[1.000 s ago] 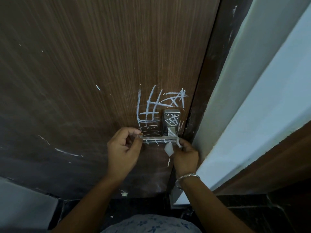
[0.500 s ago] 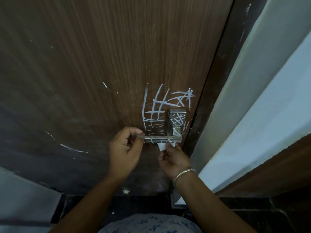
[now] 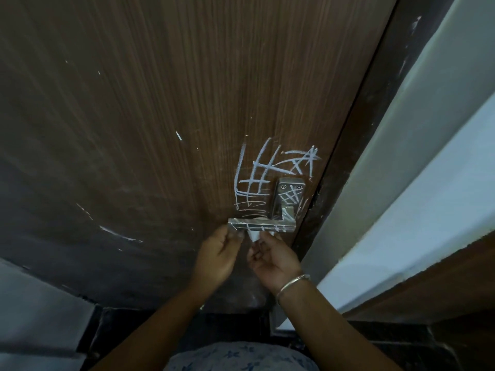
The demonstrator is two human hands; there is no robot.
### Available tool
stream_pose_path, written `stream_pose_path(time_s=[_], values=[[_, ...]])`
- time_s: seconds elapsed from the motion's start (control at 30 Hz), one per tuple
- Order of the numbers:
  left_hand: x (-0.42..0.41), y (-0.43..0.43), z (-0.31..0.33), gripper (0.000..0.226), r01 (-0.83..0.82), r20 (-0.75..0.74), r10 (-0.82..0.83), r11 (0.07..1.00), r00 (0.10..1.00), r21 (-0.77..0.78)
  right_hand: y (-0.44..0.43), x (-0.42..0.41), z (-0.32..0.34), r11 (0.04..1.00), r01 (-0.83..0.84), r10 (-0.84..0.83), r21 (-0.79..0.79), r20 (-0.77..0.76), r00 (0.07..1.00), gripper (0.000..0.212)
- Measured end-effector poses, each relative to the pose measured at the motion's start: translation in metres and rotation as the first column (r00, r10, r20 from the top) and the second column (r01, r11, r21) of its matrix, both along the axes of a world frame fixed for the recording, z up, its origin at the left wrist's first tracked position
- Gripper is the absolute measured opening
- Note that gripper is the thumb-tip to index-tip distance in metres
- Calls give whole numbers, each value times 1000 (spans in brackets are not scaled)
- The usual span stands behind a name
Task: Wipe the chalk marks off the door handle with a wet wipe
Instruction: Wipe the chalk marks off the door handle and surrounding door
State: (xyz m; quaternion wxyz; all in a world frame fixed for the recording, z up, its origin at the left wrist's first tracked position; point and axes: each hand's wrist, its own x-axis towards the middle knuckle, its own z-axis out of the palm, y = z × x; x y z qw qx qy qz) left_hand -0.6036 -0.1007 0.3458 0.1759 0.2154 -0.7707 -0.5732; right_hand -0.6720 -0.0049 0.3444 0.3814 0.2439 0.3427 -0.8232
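Observation:
A metal door handle (image 3: 263,225) with a horizontal lever and a square backplate (image 3: 290,192) is mounted near the right edge of a brown wooden door (image 3: 160,103). White chalk marks (image 3: 257,178) cross the door left of and above the backplate, and more chalk lines cover the backplate and lever. My right hand (image 3: 276,262) pinches a small white wet wipe (image 3: 254,236) against the underside of the lever. My left hand (image 3: 218,254) sits just below the lever's left end with curled fingers beside the wipe. Whether it grips anything is unclear.
The dark door frame (image 3: 356,145) runs up the right side, with a pale wall (image 3: 428,156) beyond it. Stray chalk streaks (image 3: 117,234) mark the lower left of the door. Dark floor (image 3: 214,330) lies below, and a metal bangle (image 3: 292,283) circles my right wrist.
My left hand has slipped down off the lever's left end, which is now uncovered. My right hand with the wipe has moved left along the lever's underside. The view has shifted slightly.

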Motion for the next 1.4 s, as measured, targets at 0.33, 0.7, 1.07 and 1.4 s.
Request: stream_pose_path(time_s=[0.33,0.7,1.07,1.4], values=[[-21,18,12,8,38,-72,-17,951,997,307,5,9,3,997,-34,46,73,-162,986,14],[-31,27,5,37,-245,-236,287,950,928,194,33,10,0,891,188,25,414,-458,889,17],[-25,29,-11,17,-17,-188,43,990,981,139,42,20,27,689,662,167,296,-953,252,38],[-18,2,-6,38,281,-136,-247,870,959,405,41,20,30,687,657,246,309,-950,190,36]])
